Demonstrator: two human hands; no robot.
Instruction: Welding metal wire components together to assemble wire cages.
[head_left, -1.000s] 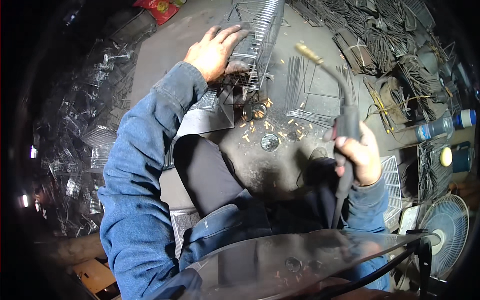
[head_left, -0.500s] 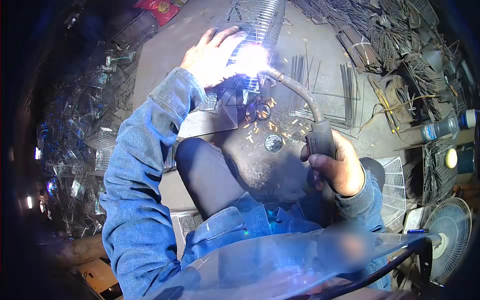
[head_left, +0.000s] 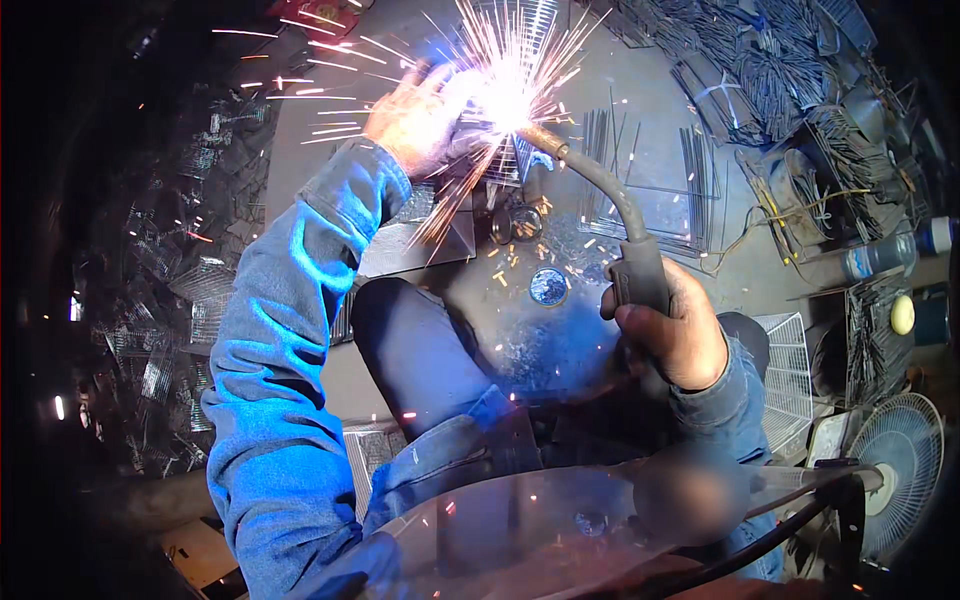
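Observation:
My right hand (head_left: 685, 335) is wrapped round the black handle of a welding torch (head_left: 625, 208). Its curved neck runs up and left to a copper-coloured nozzle, whose tip meets a blinding white arc. Sparks fan out from there over a wire-grid basket (head_left: 545, 18), most of which the glare hides. At the arc's left side my left hand (head_left: 408, 118) grips the basket's edge; glare washes out its fingertips. Below the arc, a round tin (head_left: 548, 287) and several short tan stubs (head_left: 520, 255) lie on the work surface.
Bundled metal rods (head_left: 770, 75) are heaped at the far right. Bent wire frames (head_left: 650, 190) lie right of the torch. Wire racks (head_left: 215, 300) pile up along the left. A fan (head_left: 900, 480) stands at the lower right, and a transparent visor (head_left: 520, 530) crosses the bottom.
The arc has flared into a wide burst of sparks, with blue light on my left sleeve. Both hands and the torch stay in nearly the same place.

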